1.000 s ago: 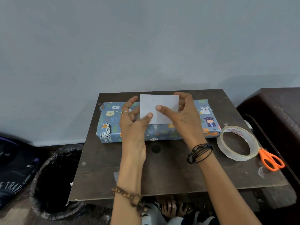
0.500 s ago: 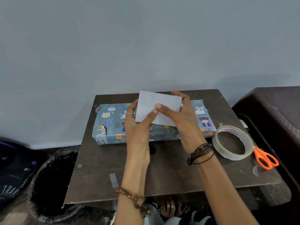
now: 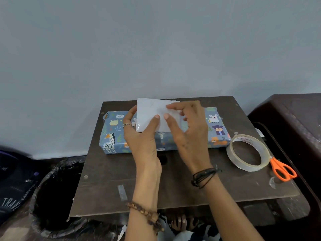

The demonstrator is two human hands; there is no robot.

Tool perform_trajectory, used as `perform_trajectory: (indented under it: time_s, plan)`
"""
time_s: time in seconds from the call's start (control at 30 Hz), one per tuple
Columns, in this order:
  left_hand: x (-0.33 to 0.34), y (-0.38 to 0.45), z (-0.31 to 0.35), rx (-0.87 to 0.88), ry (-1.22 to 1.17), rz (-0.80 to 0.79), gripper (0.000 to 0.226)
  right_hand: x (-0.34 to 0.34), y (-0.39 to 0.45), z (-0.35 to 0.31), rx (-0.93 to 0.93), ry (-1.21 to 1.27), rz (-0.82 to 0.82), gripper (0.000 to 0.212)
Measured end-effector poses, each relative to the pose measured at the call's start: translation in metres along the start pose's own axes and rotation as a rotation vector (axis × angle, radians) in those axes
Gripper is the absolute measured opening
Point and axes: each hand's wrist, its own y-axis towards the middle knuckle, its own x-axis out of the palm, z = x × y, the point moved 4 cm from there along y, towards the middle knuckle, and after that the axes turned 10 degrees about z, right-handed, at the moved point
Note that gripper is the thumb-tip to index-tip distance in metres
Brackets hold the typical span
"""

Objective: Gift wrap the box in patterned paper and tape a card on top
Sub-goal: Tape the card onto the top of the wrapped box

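Observation:
A box wrapped in blue animal-print paper [image 3: 112, 134] lies across the far half of the dark wooden table [image 3: 173, 188]. Over its middle I hold a white card [image 3: 151, 110], lifted and tilted toward me. My left hand [image 3: 140, 136] pinches the card's lower left part, thumb on its face. On the card's right side is my right hand [image 3: 189, 129], with its thumb and fingers on the card. A shiny strip of tape shows along the card's left edge. The hands hide the middle of the box.
A roll of clear tape [image 3: 246, 152] lies right of the box, with orange-handled scissors [image 3: 283, 169] beside it. A loose tape strip [image 3: 122, 192] is stuck to the table's near part. A black-lined bin [image 3: 52, 197] stands at the left, a dark cabinet [image 3: 295, 119] at the right.
The card has risen off the box top and tilted up. Both hands shifted with it, and my right fingers spread over its right side. The box stayed put.

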Motion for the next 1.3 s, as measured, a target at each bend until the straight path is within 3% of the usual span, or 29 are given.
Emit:
perform_trajectory:
  time_s: [0.3,0.47,0.7,1.0,1.07,1.17,1.3]
  plan:
    - [0.006,-0.015,0.014,0.250,0.083,-0.031,0.048,0.011,-0.011,-0.006,0.145,0.131,-0.008,0.016]
    - [0.005,-0.023,0.016,0.308,0.086,0.017,0.049,0.011,-0.015,-0.009,0.392,0.374,0.007,0.023]
    - [0.007,-0.026,0.014,0.386,0.150,0.007,0.053,0.010,-0.016,-0.004,0.401,0.376,0.010,0.006]
    - [0.015,-0.038,0.018,0.568,0.397,-0.221,0.055,0.008,-0.012,0.000,0.562,0.525,-0.148,0.056]
    - [0.018,-0.039,0.012,0.549,0.443,-0.336,0.055,0.006,-0.008,0.005,0.605,0.520,-0.123,0.047]
    - [0.019,-0.038,0.005,0.534,0.554,-0.410,0.059,-0.002,0.002,0.014,0.660,0.594,-0.050,0.016]
    - [0.010,-0.023,0.007,0.478,0.398,-0.224,0.058,-0.009,0.011,0.026,0.758,0.581,-0.066,0.016]
